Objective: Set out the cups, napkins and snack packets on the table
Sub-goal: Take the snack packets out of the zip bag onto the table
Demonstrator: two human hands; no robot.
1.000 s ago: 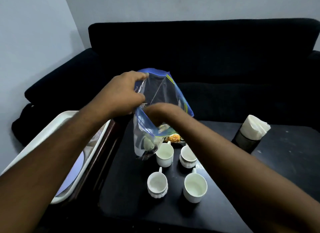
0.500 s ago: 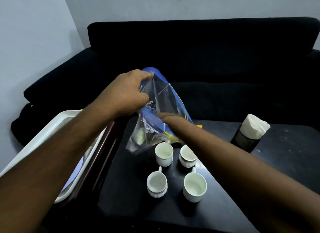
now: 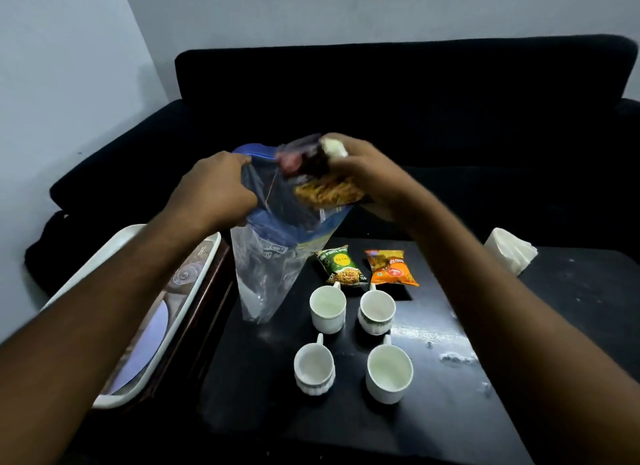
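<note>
While the left hand [image 3: 211, 191] pinches the zip bag's [image 3: 266, 257] rim, the right hand [image 3: 370, 180] has its grip closed on a snack packet [image 3: 325, 191] above the bench [image 3: 450, 326], at the bag's mouth.

Orange snack packet [image 3: 391, 267] on the black table [image 3: 433, 412]: partial white lettering, reads roughly "HUJIA". Green snack packet [image 3: 341, 265]: yellow circle and small print, too blurred to read. Nothing else legible.
</note>
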